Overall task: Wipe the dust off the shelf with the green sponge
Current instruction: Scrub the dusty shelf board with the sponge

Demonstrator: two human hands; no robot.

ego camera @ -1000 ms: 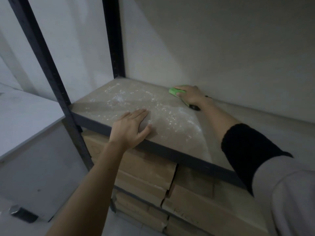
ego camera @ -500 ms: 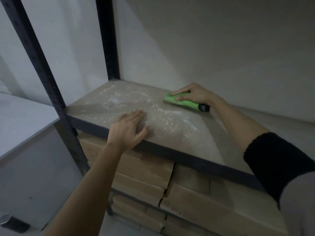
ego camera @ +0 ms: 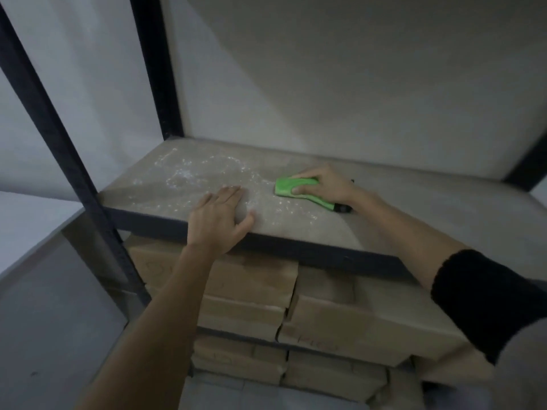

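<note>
As the left hand (ego camera: 220, 220) lies flat on the dusty shelf (ego camera: 384, 232), the right hand (ego camera: 324, 187) presses curled fingers on the sponge (ego camera: 291, 187) mid-shelf, likely soft, light, best gripped from above

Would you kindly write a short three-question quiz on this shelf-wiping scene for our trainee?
1. True or false: the left hand lies flat on the shelf.
2. Which hand grips the green sponge? A) left B) right
3. Fill in: the white dust lies mostly to the ____ of the sponge.

Key: 1 true. 2 B, the right hand. 3 left.
</note>
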